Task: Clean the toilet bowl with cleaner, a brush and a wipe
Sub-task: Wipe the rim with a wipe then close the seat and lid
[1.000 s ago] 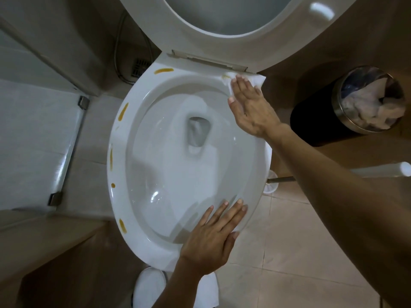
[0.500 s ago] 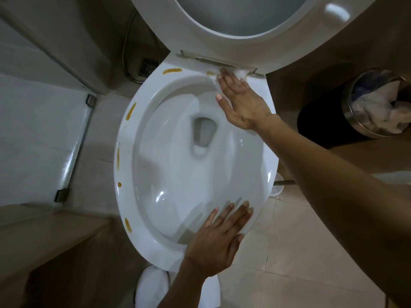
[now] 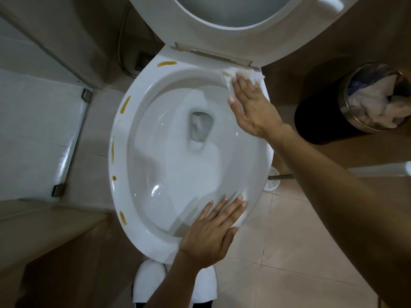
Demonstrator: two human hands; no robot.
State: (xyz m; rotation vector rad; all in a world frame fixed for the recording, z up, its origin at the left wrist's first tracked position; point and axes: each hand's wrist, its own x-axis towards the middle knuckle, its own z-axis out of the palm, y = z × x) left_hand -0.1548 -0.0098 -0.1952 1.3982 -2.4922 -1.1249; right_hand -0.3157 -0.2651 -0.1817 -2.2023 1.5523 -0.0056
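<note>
Five mustard-yellow smears (image 3: 124, 104) line the white ceramic bowl rim (image 3: 142, 232), leftward from the crumpled white wipe (image 3: 243, 74) under the right hand (image 3: 251, 103), fingers flat; left hand (image 3: 209, 234) braces flat on the near rim.

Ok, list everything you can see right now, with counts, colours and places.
toilet bowl: one, white, centre
seat lid: one, white, raised at top
stains: five, yellow-brown, on the bowl's left and back rim
wipe: one, white, back rim by the hinge
bin: one, black with steel rim, right, white paper inside
brush: one, white, on the floor right of bowl
hose: one, metal, upper left
shoes: two, white, bottom
left hand: flat on front rim
right hand: flat, pressing the wipe
</note>
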